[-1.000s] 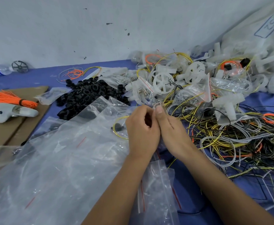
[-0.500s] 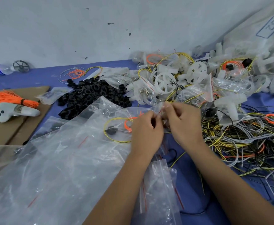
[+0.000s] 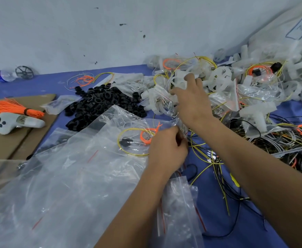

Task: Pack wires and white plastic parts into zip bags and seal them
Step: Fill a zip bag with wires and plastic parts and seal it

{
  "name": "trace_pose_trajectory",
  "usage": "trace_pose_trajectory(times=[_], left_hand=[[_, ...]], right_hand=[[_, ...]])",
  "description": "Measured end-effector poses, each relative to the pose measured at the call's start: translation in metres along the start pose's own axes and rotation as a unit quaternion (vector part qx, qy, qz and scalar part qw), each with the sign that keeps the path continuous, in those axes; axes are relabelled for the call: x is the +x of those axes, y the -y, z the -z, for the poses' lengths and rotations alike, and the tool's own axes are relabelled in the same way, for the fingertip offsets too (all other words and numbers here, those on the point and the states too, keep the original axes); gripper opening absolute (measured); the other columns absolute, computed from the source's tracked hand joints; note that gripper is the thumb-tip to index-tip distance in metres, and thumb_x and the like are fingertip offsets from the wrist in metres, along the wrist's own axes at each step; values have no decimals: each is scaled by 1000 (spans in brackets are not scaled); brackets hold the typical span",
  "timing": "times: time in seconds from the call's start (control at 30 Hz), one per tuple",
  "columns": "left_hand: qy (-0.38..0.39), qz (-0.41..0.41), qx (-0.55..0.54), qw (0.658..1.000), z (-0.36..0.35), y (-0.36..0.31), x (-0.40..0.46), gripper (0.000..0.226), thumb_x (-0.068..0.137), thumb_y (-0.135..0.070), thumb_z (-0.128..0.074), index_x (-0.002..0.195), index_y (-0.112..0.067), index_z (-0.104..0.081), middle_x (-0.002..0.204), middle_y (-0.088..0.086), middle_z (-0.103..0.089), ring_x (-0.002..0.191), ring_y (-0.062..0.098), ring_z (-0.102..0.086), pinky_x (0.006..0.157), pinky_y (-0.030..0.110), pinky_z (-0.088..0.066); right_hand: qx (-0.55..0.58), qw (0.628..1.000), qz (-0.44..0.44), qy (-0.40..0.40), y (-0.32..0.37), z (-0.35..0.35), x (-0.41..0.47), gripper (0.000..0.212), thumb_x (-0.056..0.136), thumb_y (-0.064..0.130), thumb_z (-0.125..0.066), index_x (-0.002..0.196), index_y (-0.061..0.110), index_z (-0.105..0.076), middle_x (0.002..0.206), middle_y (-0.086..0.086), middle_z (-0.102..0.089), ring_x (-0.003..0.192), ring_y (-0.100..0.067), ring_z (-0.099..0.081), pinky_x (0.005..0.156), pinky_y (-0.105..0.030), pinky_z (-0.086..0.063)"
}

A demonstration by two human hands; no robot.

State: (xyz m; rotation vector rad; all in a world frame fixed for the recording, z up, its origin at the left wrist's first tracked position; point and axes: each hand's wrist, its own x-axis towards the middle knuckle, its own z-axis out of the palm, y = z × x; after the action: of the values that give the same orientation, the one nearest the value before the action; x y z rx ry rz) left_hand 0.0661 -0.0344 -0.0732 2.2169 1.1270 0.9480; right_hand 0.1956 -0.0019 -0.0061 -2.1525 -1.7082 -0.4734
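Nearest, crinkled clear zip bags [image 3: 60, 185] are heaped on the blue cloth [image 3: 218, 203]. Just beyond that heap, a filled zip bag [image 3: 137, 140] of looped yellow and orange wire is pinched at its edge by the left hand [image 3: 168, 149]. Farther off, a white spoked plastic wheel [image 3: 178, 81] is gripped by the right hand [image 3: 191, 97]. Left of the wheel a pile of black rings [image 3: 100, 104] is seen; to its right, tangled wires [image 3: 272, 144].

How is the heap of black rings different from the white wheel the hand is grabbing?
The black rings are small, dark and lie heaped loose on the blue cloth; the white wheel is bigger, pale, has spokes, and the right hand grips it. No hand touches the rings. Both are round.
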Motion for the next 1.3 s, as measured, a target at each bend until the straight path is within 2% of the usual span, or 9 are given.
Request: trace_pose_trajectory(times=[0.17,0.3,0.5,0.63,0.77,0.93,1.03,1.17,1.3], left_hand=[[0,15,5,1000,-1,1,1,14,83,-23,-65,73,-17,-59,62,0,-60,62,23,-56,58,41,-46],[-10,34,-4,999,-1,0,1,19,86,-23,-67,71,-17,-57,60,-2,-58,60,20,-55,57,39,-45],[-89,71,-14,993,2,0,-1,25,88,-20,-67,68,-19,-53,64,-5,-58,66,18,-54,64,33,-37],[-111,83,-15,990,4,-2,-2,23,87,-16,-67,69,-19,-53,63,-7,-55,64,13,-49,62,23,-28],[-141,111,-44,983,7,-3,-1,21,86,-15,-66,69,-18,-56,62,-8,-57,63,13,-52,62,21,-30],[-201,185,-154,950,10,-3,2,21,86,-17,-67,67,-18,-59,61,-7,-59,58,9,-51,61,29,-42],[-234,171,-238,927,13,-5,3,28,90,-17,-69,66,-18,-55,58,-7,-58,55,10,-49,58,24,-42],[-270,99,-289,913,17,-12,0,27,93,-14,-65,70,-22,-53,63,-4,-55,59,16,-49,58,37,-45],[-297,56,-302,904,19,-10,0,26,94,-7,-66,73,-17,-54,65,-1,-53,58,19,-44,54,35,-39]], right_hand=[[53,996,-7,-78,-7,-1,-11,24,77,-1,-65,99,7,-69,107,-16,-52,105,-36,-47,77,-47,-45],[59,991,-15,-119,-13,9,-22,16,77,2,-67,88,12,-72,97,-9,-60,104,-35,-50,81,-47,-42],[152,956,-44,-248,-25,20,-59,12,80,12,-74,88,17,-67,90,1,-69,96,-30,-54,84,-30,-36],[326,912,-113,-221,-28,19,-76,21,82,15,-77,97,20,-64,89,10,-65,73,-9,-56,73,-28,-46],[347,905,-126,-211,-31,16,-84,22,87,16,-74,108,17,-69,90,11,-64,69,-10,-57,69,-31,-51],[367,878,-115,-285,-22,20,-87,18,98,20,-64,114,15,-69,98,1,-66,78,-12,-59,70,-22,-47],[544,789,-146,-247,-10,27,-87,11,101,20,-59,107,18,-68,81,3,-67,60,-24,-61,54,-30,-48],[703,677,-177,-127,7,27,-89,17,100,1,-54,94,12,-64,62,-2,-60,40,-19,-44,36,-24,-38],[688,698,-188,-57,14,18,-90,4,97,4,-57,96,2,-61,69,-17,-59,40,-20,-44,35,-24,-36]])
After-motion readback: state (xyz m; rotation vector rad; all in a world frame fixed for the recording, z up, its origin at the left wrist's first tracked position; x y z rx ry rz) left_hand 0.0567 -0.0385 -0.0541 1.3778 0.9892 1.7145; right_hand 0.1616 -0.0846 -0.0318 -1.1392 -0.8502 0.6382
